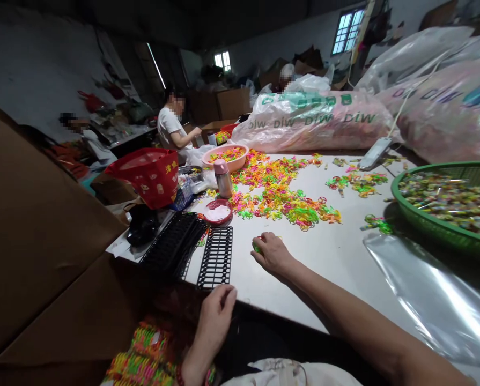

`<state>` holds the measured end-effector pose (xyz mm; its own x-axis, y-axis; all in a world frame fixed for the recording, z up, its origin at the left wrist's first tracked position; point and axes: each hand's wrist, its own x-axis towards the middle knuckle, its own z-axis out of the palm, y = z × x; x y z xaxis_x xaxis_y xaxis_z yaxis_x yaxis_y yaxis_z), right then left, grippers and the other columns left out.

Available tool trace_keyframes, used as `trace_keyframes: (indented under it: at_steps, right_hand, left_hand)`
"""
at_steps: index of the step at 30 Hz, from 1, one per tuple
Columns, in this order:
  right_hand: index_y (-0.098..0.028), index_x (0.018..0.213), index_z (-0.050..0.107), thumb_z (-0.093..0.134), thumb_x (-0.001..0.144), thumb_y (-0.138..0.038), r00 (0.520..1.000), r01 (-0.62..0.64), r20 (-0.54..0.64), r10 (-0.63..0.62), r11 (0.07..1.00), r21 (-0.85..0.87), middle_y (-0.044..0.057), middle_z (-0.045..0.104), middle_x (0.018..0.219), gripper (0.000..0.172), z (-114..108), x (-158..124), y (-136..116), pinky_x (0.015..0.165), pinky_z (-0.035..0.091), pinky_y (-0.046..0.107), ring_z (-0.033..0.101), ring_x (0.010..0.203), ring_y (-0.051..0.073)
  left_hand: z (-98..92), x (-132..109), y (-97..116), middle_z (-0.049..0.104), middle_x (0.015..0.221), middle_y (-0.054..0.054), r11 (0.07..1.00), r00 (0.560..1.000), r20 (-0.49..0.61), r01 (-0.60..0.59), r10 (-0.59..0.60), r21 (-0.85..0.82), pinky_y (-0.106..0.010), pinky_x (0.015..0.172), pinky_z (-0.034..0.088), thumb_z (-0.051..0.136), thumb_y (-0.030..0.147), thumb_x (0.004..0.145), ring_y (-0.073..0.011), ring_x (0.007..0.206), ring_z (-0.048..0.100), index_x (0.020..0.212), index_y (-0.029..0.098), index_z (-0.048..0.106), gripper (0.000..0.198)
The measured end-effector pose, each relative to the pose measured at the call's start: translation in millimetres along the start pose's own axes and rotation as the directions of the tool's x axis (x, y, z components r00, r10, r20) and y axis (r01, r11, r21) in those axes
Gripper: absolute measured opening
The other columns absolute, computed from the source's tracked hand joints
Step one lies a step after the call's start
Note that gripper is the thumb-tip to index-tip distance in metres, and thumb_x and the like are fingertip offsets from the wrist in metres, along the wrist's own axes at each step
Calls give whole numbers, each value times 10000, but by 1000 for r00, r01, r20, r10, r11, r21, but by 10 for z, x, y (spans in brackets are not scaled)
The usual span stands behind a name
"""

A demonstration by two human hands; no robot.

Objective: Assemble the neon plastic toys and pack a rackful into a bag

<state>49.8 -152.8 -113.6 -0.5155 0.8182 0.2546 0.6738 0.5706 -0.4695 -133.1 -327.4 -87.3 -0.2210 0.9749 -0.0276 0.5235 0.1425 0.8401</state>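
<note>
My right hand [272, 254] is over the white tabletop, fingers curled down around a small plastic toy piece [257, 247]; only bits of green and yellow show. My left hand [219, 310] is at the table's near edge, its fingers bent in beside the thumb. Whatever it may hold is hidden. Just beyond it lies a black plastic rack [215, 257] with rows of slots. To the left is a stack of similar black racks [171, 244]. Past my right hand spreads a heap of bright plastic toy pieces [280, 185], some with wheel-like rings.
A red basket [219, 221], a pink-lidded flask [222, 179] and a pink basin [240, 161] stand beyond the racks. At right are a green basket [433, 225] and clear plastic sheeting [425, 289]. Cardboard [34, 241] rises at left; bundled toys [143, 354] lie below. Co-workers sit farther back.
</note>
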Motion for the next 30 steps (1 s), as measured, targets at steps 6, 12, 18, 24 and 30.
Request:
trace_keyframes:
  at_steps: [6, 12, 18, 24, 30]
  right_hand:
    - [-207, 916, 641, 606, 782, -374, 945, -225, -92, 314, 827, 515, 50, 610, 929, 217, -266, 11, 281, 722, 436, 315, 545, 748, 167]
    - [-210, 753, 503, 628, 765, -480, 780, -268, 42, 624, 273, 924, -36, 524, 611, 297, -715, -202, 680, 405, 393, 204, 415, 459, 78]
    - [-195, 779, 518, 614, 791, -305, 723, -221, 288, 628, -184, 958, 15, 601, 685, 147, -923, -579, 812, 374, 432, 160, 513, 516, 85]
    - [-192, 898, 601, 675, 794, -396, 707, -345, 224, 671, 50, 937, -4, 591, 705, 240, -895, -671, 651, 409, 434, 198, 512, 505, 96]
    - [-237, 978, 691, 684, 781, -398, 928, -368, -6, 371, 921, 125, 55, 605, 1063, 255, -672, -692, 390, 661, 420, 258, 593, 781, 156]
  left_hand:
    - [512, 136, 252, 659, 800, -50, 994, 976, 192, -89, 100, -63, -266, 699, 435, 463, 382, 920, -168, 747, 584, 830, 173, 662, 303]
    - [665, 422, 305, 645, 859, -62, 969, 960, 153, -243, 233, 49, -287, 771, 442, 447, 313, 935, -172, 809, 589, 884, 171, 654, 256]
    - [919, 706, 286, 597, 1026, -95, 910, 929, 81, -371, 362, 185, -348, 909, 460, 513, 230, 901, -205, 975, 566, 1095, 151, 599, 226]
    - [1145, 987, 380, 518, 1126, -101, 886, 923, 2, -371, 386, 279, -352, 959, 445, 455, 220, 942, -201, 1052, 526, 1269, 168, 508, 335]
    - [1217, 1197, 398, 550, 958, -64, 843, 934, 68, -347, 352, 411, -341, 883, 415, 522, 216, 903, -207, 960, 502, 868, 193, 593, 83]
